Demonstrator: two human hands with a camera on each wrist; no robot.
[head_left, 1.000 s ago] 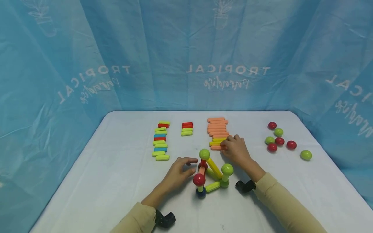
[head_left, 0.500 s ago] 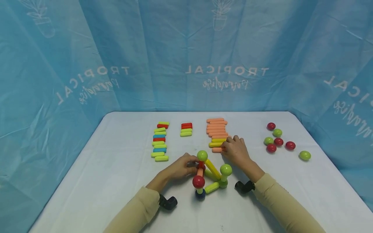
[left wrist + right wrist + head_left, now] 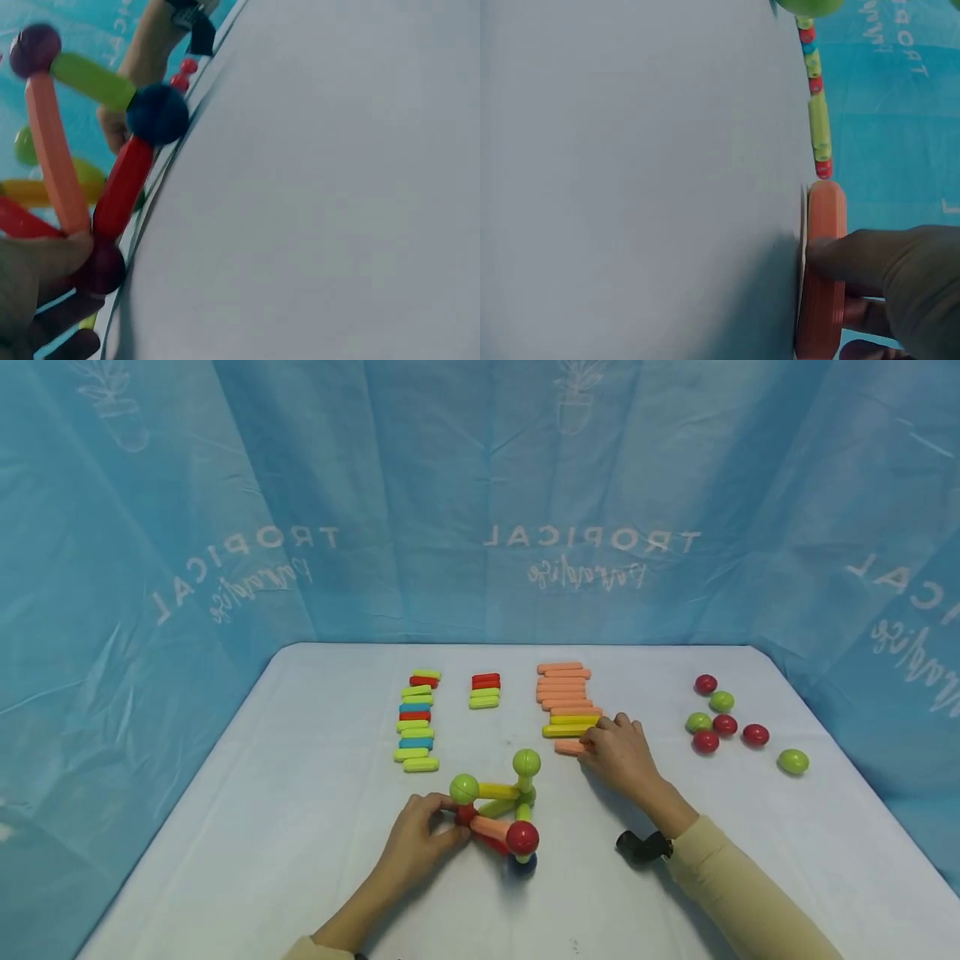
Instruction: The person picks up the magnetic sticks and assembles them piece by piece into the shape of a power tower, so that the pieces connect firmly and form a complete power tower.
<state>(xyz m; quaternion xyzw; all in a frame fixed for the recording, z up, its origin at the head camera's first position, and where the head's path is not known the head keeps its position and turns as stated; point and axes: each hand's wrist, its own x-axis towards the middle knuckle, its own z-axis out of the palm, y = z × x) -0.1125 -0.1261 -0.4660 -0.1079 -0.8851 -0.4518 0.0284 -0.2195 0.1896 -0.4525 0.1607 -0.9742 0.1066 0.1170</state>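
Note:
A small frame of sticks and balls stands on the table, with green balls, red balls, a dark blue ball [image 3: 522,865] and yellow, green, red and orange sticks. My left hand [image 3: 420,839] pinches its low dark red ball [image 3: 102,268] between thumb and fingers. In the left wrist view, an orange stick [image 3: 54,154] and a red stick [image 3: 122,187] run up from that ball. My right hand [image 3: 622,758] pinches a loose orange stick [image 3: 825,217] that lies just in front of the yellow sticks [image 3: 567,731]. Part of this stick is under the fingers.
Behind the right hand lies a row of orange sticks [image 3: 561,687]. A short red and green stack [image 3: 485,692] and a longer column of mixed short sticks [image 3: 415,727] lie to the left. Several loose red and green balls [image 3: 724,725] sit at the right. Blue curtains surround the table.
My left hand has taken hold of the frame's red ball. The frame has swung round, and that corner has moved left and nearer. My right hand has drawn the orange stick slightly away from the row.

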